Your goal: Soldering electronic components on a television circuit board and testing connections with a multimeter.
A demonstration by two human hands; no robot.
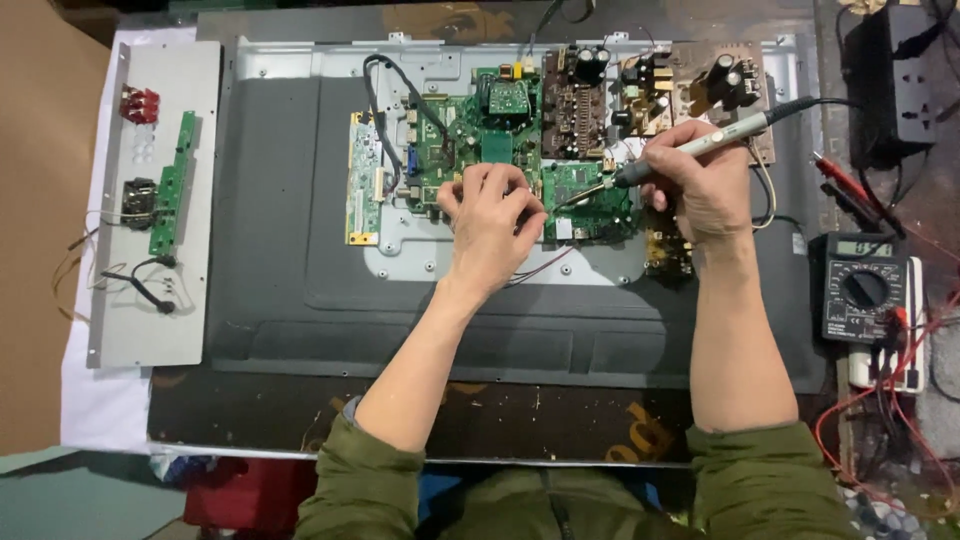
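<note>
A person's right hand [700, 185] grips a soldering iron [690, 148], fingers closed around its pale handle. The iron's long axis slants from upper right down to lower left, tip pointing left onto the green circuit board [585, 205] near the bench's far edge. The left hand [490, 225], fingers curled shut, pinches thin red wires [540, 268] on the board. A multimeter [865, 288] sits at the right edge.

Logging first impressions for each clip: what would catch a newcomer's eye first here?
The two hands at centre: the right hand holds a soldering iron with its tip on the green circuit boards, while the left hand rests beside it. The boards sit on the open back of a flat screen. A multimeter lies at the right edge.
</note>
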